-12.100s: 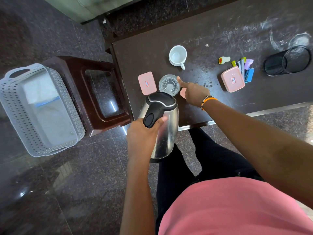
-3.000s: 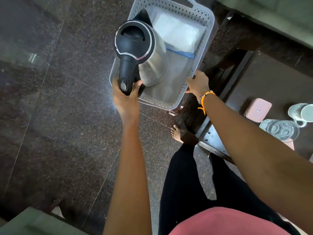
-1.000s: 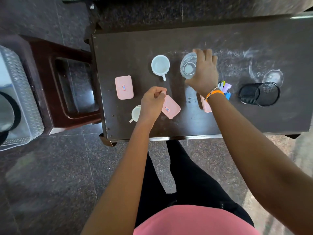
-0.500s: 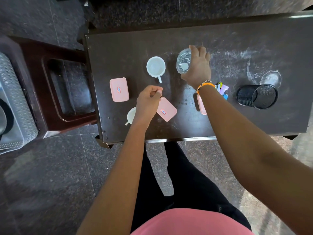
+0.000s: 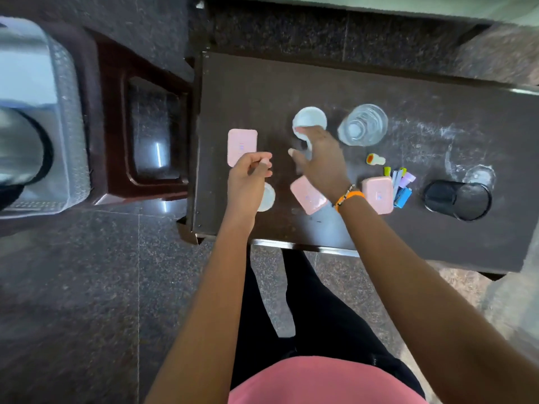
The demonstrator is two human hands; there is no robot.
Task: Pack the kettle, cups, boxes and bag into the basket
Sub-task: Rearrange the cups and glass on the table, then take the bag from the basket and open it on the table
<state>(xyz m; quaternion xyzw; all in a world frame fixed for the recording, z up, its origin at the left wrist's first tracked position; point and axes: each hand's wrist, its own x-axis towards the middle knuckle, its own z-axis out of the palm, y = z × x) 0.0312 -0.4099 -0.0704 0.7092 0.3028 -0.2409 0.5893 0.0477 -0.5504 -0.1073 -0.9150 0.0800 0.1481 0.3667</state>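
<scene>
A: We see the right hand (image 5: 320,158) at the white ceramic mug (image 5: 309,121), fingers curled about its handle side at the mug's six o'clock. Blur hides whether it grips.

B: The left hand (image 5: 248,179) is loosely curled, pinching something small; we can't tell what. A second white cup (image 5: 267,196) sits half hidden under it, at its five o'clock.

A: A pink lidded box (image 5: 242,145) touches its knuckles at eleven o'clock. Another pink box (image 5: 307,195) lies below the right wrist, a third pink box (image 5: 377,193) at three o'clock.

B: The clear glass tumbler (image 5: 363,125) stands free, at two o'clock from the right hand.

A: Far left, the steel kettle (image 5: 20,150) is in the white perforated basket (image 5: 73,141).
</scene>
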